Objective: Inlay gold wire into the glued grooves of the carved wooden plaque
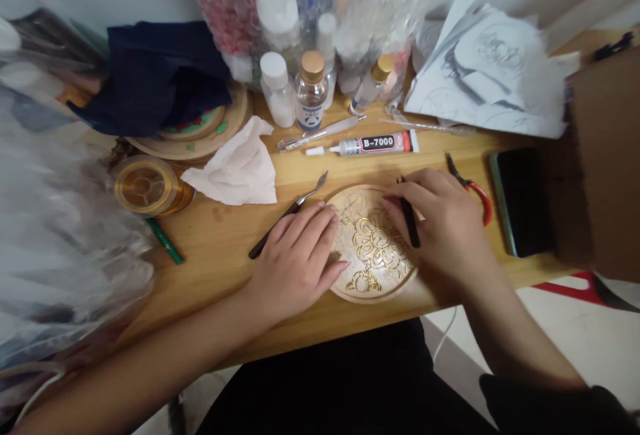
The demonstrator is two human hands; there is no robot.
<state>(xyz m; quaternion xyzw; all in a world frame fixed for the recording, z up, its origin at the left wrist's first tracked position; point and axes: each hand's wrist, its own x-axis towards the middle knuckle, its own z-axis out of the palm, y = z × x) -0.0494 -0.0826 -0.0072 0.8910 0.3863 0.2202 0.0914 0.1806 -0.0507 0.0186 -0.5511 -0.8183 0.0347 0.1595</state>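
Observation:
A round wooden plate [373, 241] with gold wire outlines of a flower pattern lies near the table's front edge. My left hand [297, 258] rests on its left rim, fingers stretched out, holding nothing. My right hand [440, 221] is over the plate's right side, its fingers closed round black tweezers [409, 215]. The tweezers' tips are too small to make out. A palette knife [285, 216] with a dark handle lies just beyond my left hand. Past the plate is a B-7000 glue tube [377, 143], its cap off to the left on the nozzle end.
Behind stand bottles [311, 91] and bags of beads. Red-handled pliers [477, 198] and a phone [523, 201] lie right, beside a cardboard box [607, 161]. On the left are a crumpled tissue [240, 165], a spool of gold wire [147, 187], a green pen [165, 241] and plastic bags.

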